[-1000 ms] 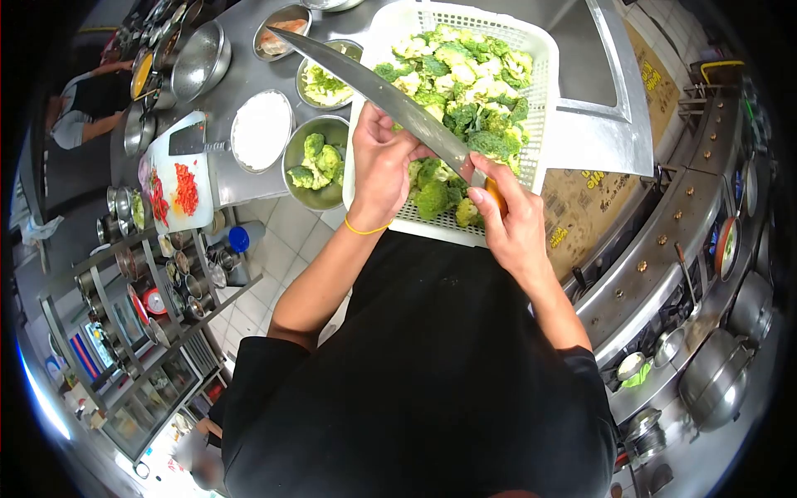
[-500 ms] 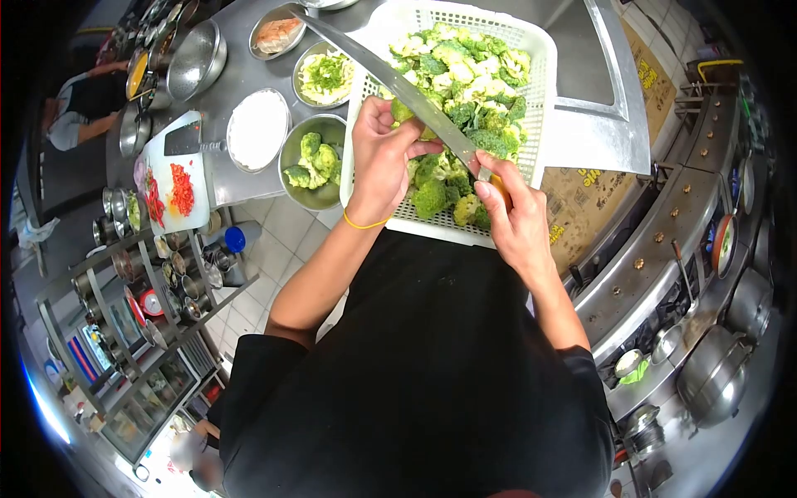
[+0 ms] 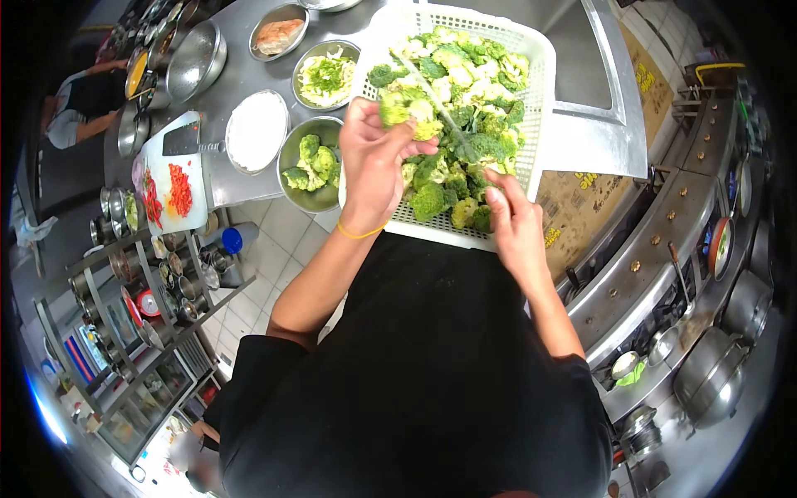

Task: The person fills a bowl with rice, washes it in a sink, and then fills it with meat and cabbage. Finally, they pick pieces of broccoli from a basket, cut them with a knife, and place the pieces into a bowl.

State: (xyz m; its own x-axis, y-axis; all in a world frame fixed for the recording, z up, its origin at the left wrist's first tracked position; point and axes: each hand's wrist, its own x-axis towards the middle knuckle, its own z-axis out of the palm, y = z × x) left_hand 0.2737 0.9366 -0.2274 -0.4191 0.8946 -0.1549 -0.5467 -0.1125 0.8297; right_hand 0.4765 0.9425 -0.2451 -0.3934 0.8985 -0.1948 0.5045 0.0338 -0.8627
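Observation:
My left hand [image 3: 370, 166], with a yellow band at the wrist, pinches a broccoli floret [image 3: 405, 108] above a white perforated basket [image 3: 544, 91]. In my right hand [image 3: 518, 217] is a long knife [image 3: 455, 129]. Its blade looks thin and slightly blurred, slanting up and left just to the right of the floret. The fingers hide most of the handle. Many cut broccoli pieces [image 3: 477, 83] fill the basket below both hands. Left of the basket, a steel bowl [image 3: 292, 139] holds a few larger florets.
Bowls of shredded vegetables [image 3: 326, 75], white contents [image 3: 257, 131] and pinkish meat [image 3: 279, 35] stand to the left. A cleaver [image 3: 183, 139] lies on a white board [image 3: 201, 212] with chopped red pieces. A sink edge [image 3: 610, 50] borders the right; another person [image 3: 70, 108] stands far left.
The knife blade has turned from showing its broad side to nearly edge-on and moved off the floret. My left hand has shifted slightly left, and its floret shows more fully.

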